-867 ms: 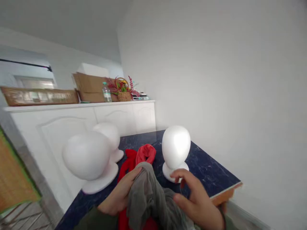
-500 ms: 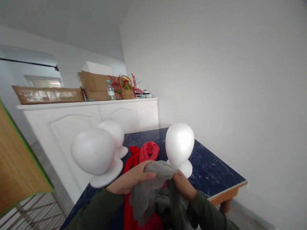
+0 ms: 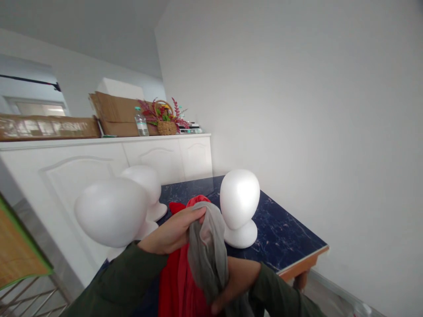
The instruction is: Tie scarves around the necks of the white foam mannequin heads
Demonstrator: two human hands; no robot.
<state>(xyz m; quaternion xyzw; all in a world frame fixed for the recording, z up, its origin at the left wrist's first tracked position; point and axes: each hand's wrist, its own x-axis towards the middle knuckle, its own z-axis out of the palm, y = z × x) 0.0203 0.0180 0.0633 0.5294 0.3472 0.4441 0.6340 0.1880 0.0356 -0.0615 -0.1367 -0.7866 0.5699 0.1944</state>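
Observation:
A thin grey scarf [image 3: 209,246] hangs from my left hand [image 3: 176,229], whose thumb and fingers pinch its upper edge. Lower down, my right hand [image 3: 236,279] has its fingers around the hanging part of the same scarf, partly hidden by folds. Under and behind the cloth lie a bright red scarf [image 3: 168,277] and a coral-red scarf [image 3: 198,200] on the dark blue table. One white foam head [image 3: 240,200] stands upright just beyond the grey scarf. To the left are two more, a near foam head [image 3: 110,211] and a farther foam head [image 3: 145,185].
The dark blue marbled table [image 3: 284,233] reaches back to a white cabinet [image 3: 158,158]. On the cabinet are cardboard boxes [image 3: 119,112], a water bottle [image 3: 141,123] and a flower basket [image 3: 167,127]. A metal rack [image 3: 36,301] stands at lower left.
My left hand has lifted the scarf's edge a little, while my right hand has slid down and left along it. The cloth now hangs longer between them. The view has turned slightly right.

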